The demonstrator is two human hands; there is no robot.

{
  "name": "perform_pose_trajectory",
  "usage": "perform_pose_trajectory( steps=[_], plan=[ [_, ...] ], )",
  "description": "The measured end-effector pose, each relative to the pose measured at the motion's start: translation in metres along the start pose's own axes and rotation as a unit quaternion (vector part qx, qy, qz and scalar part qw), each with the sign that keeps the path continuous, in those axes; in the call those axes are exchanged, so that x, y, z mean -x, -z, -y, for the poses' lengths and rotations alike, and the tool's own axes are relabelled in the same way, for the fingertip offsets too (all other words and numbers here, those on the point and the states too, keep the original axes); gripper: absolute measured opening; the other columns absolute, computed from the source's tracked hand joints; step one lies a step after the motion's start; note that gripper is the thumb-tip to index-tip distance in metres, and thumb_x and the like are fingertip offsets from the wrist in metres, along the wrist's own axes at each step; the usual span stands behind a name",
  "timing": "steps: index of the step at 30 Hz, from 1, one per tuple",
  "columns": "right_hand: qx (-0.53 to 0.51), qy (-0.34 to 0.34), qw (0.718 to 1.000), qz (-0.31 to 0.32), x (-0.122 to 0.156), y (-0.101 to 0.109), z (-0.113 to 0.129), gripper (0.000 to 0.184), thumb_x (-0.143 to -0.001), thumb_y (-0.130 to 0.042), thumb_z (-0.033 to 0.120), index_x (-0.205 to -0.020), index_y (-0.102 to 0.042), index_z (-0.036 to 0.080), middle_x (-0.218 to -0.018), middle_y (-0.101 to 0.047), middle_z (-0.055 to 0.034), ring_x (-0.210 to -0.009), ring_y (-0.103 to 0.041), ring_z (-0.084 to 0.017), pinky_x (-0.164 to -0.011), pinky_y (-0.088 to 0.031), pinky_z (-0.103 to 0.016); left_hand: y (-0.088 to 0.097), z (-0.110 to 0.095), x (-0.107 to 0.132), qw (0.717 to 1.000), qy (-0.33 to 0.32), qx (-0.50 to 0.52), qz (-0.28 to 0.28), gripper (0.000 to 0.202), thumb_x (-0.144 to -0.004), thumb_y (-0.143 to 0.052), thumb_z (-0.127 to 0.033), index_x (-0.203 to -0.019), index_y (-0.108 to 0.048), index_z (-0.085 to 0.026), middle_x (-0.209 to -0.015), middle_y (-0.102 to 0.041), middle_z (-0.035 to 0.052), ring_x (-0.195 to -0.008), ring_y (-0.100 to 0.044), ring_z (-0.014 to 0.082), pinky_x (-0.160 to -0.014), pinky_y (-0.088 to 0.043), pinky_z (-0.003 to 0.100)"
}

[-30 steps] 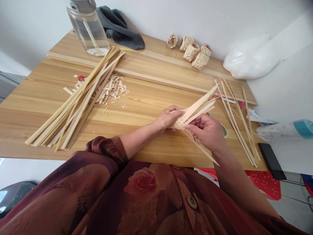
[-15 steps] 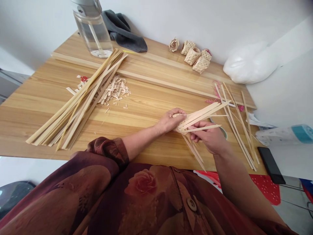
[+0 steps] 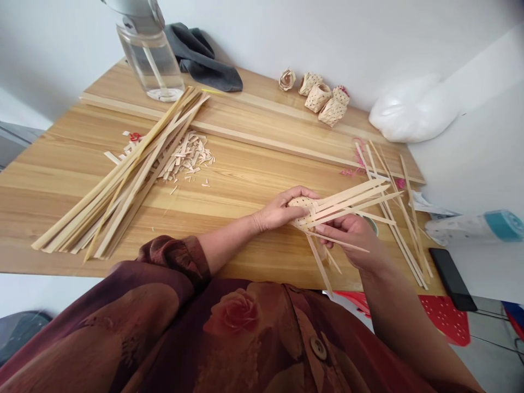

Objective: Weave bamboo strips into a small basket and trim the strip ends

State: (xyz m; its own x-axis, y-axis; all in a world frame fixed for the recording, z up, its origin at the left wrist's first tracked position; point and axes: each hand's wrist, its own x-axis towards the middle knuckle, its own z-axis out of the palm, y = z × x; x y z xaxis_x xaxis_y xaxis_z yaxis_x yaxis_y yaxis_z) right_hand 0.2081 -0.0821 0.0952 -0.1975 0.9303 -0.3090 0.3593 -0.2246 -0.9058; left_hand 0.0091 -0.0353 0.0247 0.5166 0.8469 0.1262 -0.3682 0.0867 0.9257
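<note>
Tilting the half-woven bamboo basket (image 3: 302, 212) flatter, left hand (image 3: 281, 210) cupping it, right hand (image 3: 352, 236) pinching its bamboo strips (image 3: 347, 203) from below

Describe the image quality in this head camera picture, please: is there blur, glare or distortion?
Head view: light is soft and even, with only faint shadows; the wide lens bends the table edges; the woven piece looks fairly sharp; the white plastic bag is nearly washed out.

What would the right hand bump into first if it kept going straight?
The right hand would most likely meet the thin pale strips first, those sticking out of the small woven piece in the left hand. Its fingers are already right at them, though depth is hard to judge.
</note>
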Motion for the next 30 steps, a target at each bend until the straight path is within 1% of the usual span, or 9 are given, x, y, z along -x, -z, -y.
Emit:
perform_pose_trajectory(
  steps=[3,8,12,14,17,21,23,27,30],
  plan=[
    [0.006,-0.002,1.000,-0.006,0.004,-0.002,0.005,0.030,-0.071,-0.089,0.043,-0.077,-0.073,0.019,-0.063,-0.066,-0.0004,-0.055,-0.056,-0.013,-0.051,-0.044,-0.026,0.001,-0.001,0.000,1.000,-0.003,0.000,0.016,0.049,-0.074,-0.075,-0.035,-0.118,-0.065,-0.015,-0.098,-0.069,0.0049,-0.085,-0.060,0.0169,-0.081,-0.047,0.030],
    [0.030,-0.003,1.000,-0.006,0.008,-0.005,0.006,0.028,-0.075,-0.085,0.045,-0.076,-0.072,0.021,-0.062,-0.065,-0.0008,-0.056,-0.056,-0.015,-0.051,-0.046,-0.029,-0.002,-0.002,0.002,1.000,0.016,-0.008,0.005,0.050,-0.073,-0.078,-0.036,-0.117,-0.065,-0.017,-0.094,-0.067,0.0028,-0.079,-0.058,0.0143,-0.076,-0.046,0.028],
    [0.020,0.003,0.999,-0.028,0.010,-0.006,0.001,0.025,-0.075,-0.084,0.043,-0.076,-0.072,0.021,-0.061,-0.064,-0.0004,-0.056,-0.056,-0.016,-0.052,-0.047,-0.030,-0.005,-0.006,0.003,1.000,0.019,-0.010,-0.005,0.049,-0.073,-0.081,-0.038,-0.113,-0.065,-0.016,-0.091,-0.065,0.0023,-0.077,-0.057,0.0125,-0.075,-0.047,0.026],
    [0.014,0.003,0.999,-0.037,0.012,-0.008,0.001,0.023,-0.077,-0.082,0.041,-0.073,-0.071,0.022,-0.061,-0.064,-0.0004,-0.056,-0.056,-0.015,-0.053,-0.047,-0.030,-0.006,-0.007,0.003,1.000,0.018,-0.009,-0.005,0.049,-0.072,-0.082,-0.039,-0.112,-0.065,-0.016,-0.090,-0.065,0.0023,-0.076,-0.056,0.0120,-0.074,-0.047,0.026],
    [0.016,0.006,0.999,-0.048,0.014,-0.013,0.004,0.027,-0.083,-0.077,0.041,-0.067,-0.067,0.022,-0.060,-0.062,-0.0005,-0.056,-0.054,-0.015,-0.053,-0.046,-0.030,-0.006,-0.007,0.003,1.000,0.018,-0.010,-0.006,0.049,-0.073,-0.083,-0.039,-0.113,-0.064,-0.016,-0.091,-0.066,0.0028,-0.076,-0.057,0.0119,-0.075,-0.047,0.026],
    [0.018,0.024,0.997,-0.069,0.013,-0.016,0.005,0.025,-0.083,-0.078,0.040,-0.070,-0.069,0.021,-0.062,-0.062,-0.0007,-0.057,-0.055,-0.015,-0.052,-0.045,-0.029,-0.005,-0.004,0.003,1.000,0.008,-0.011,-0.001,0.050,-0.076,-0.082,-0.039,-0.115,-0.063,-0.015,-0.091,-0.065,0.0023,-0.076,-0.057,0.0112,-0.074,-0.047,0.026],
    [0.022,0.018,0.997,-0.065,0.010,-0.013,0.003,0.025,-0.082,-0.080,0.041,-0.071,-0.071,0.020,-0.062,-0.062,-0.0009,-0.057,-0.055,-0.014,-0.051,-0.044,-0.028,-0.005,-0.004,0.003,1.000,0.006,-0.010,0.007,0.050,-0.076,-0.082,-0.038,-0.116,-0.063,-0.015,-0.092,-0.065,0.0025,-0.077,-0.057,0.0113,-0.074,-0.047,0.025],
    [0.047,-0.006,0.999,-0.026,0.007,-0.007,-0.002,0.036,-0.082,-0.081,0.048,-0.063,-0.068,0.021,-0.056,-0.059,-0.0002,-0.051,-0.049,-0.012,-0.048,-0.039,-0.028,-0.005,-0.005,0.001,1.000,0.018,0.012,0.021,0.053,-0.074,-0.086,-0.037,-0.118,-0.064,-0.016,-0.094,-0.067,0.0033,-0.080,-0.059,0.0122,-0.076,-0.048,0.026],
    [0.033,-0.012,0.998,-0.042,0.009,-0.007,-0.006,0.033,-0.081,-0.082,0.051,-0.070,-0.071,0.022,-0.058,-0.061,0.0001,-0.052,-0.049,-0.014,-0.049,-0.041,-0.029,-0.004,-0.004,0.001,0.998,0.029,0.043,0.023,0.054,-0.072,-0.087,-0.036,-0.118,-0.064,-0.017,-0.094,-0.067,0.0027,-0.081,-0.060,0.0121,-0.080,-0.049,0.027]
  ],
)
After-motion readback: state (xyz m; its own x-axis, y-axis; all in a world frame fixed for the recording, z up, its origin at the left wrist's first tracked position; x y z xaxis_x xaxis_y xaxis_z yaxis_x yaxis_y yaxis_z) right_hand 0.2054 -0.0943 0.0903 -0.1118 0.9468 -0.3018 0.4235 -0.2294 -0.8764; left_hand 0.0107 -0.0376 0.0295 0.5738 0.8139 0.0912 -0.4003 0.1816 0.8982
